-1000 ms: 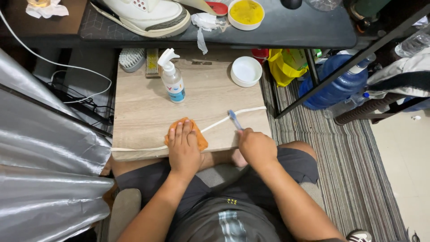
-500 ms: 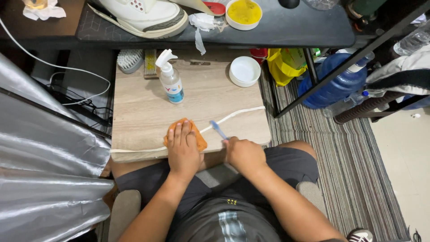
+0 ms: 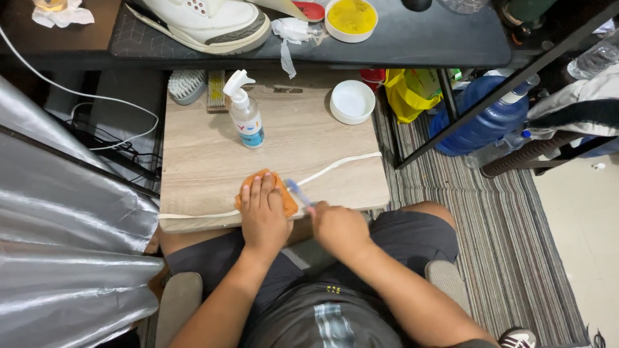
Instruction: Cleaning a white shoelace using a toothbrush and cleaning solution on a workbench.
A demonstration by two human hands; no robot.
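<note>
**Left hand pins cloth over lace; right hand brings brush in from the right**

Your left hand [image 3: 264, 216] lies flat, fingers together and extended, pressing an orange cloth [image 3: 284, 196] onto the near part of the wooden board [image 3: 213, 154]. The cloth sits on a white shoelace [image 3: 342, 165], which runs across the board on a shallow diagonal — low at the left edge, rising toward the far right corner. That is the long axis that matters: the lace passes under your left palm and emerges to the right, directly ahead of your right hand.

Your right hand [image 3: 338, 229] is closed in a fist round the handle of a small blue brush [image 3: 298, 192]. The head points up and to the left, just beside the right edge of the cloth and touching or nearly touching the lace — the view is too coarse to say whether the bristles make contact. The right hand is the nearer one to the exposed lace; the left only anchors it.

On the board beyond the hands stand a white spray bottle [image 3: 245, 119] with a blue label, upright, and a white round lid [image 3: 352, 102] near the far right corner, both well apart from the hands. A scrubbing brush [image 3: 187, 85] lies at the far left edge. On the dark shelf [image 3: 419, 38] above rest a white sneaker [image 3: 206, 22] and a tub of yellow paste [image 3: 351, 16]
</note>
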